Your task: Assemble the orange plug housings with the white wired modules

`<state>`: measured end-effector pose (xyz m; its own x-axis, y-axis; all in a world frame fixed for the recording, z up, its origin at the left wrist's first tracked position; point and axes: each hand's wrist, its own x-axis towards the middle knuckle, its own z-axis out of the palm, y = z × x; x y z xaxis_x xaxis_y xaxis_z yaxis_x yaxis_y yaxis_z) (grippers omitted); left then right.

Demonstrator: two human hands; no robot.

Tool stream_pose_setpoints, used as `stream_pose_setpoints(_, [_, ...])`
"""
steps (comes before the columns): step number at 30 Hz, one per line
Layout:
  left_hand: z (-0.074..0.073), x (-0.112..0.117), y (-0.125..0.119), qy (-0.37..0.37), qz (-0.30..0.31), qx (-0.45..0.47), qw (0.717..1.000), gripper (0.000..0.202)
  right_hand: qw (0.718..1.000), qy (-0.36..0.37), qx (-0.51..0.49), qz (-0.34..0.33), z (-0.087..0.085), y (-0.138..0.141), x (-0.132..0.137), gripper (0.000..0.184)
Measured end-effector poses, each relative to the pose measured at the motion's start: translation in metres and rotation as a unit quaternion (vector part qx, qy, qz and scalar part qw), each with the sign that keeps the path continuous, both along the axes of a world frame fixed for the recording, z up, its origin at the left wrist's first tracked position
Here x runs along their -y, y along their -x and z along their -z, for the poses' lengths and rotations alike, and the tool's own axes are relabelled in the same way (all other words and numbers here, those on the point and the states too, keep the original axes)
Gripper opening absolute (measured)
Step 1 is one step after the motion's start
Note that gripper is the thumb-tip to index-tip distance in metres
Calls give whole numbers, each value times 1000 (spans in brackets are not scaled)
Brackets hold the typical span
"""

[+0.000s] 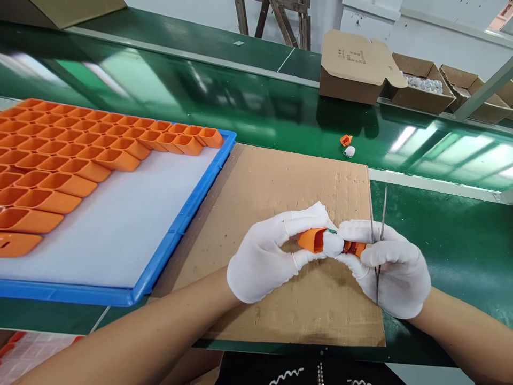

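Both hands wear white gloves and meet over a cardboard sheet (296, 182). Between thumb and fingers, my left hand (268, 251) grips an orange plastic housing (310, 240), its open end facing right. My right hand (388, 267) pinches a smaller orange part (354, 248) and also keeps metal tweezers (377, 262) between its fingers, points away from me. A white dome (332, 244) with a bit of green board at its edge sits between the two orange pieces. Whether the dome is joined to either piece, I cannot tell.
On the left, a blue tray (176, 224) bears many orange housings (80, 166) in rows. A small orange part (346, 140) and a white dome piece (349, 152) lie on the green surface beyond the cardboard. Cardboard boxes (352, 69) stand at the back right, one with white domes.
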<state>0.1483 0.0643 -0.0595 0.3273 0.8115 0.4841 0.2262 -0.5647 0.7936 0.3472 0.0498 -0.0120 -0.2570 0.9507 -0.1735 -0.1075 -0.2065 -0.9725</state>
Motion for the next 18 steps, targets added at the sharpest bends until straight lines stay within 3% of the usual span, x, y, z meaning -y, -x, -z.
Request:
stream_pose_setpoints(2, [-2,-1,-1,-5,-1,-14,1000,32,995,75,-61,-28,-2,1,0,9])
stream_pose_setpoints(4, [-3,-1,-1,-9,-7,-27,1000,30,992,91,-74,-44,-3,2,-1,8])
stream_pose_setpoints(11, [-1,0,-1,-35,-19,-24,999,33,993,69,-60,-74,3,-1,2,8])
stream_pose_setpoints(18, [1,1,-3,-73,-9,-40,996,35,993,15,54,-107,11,-3,3,10])
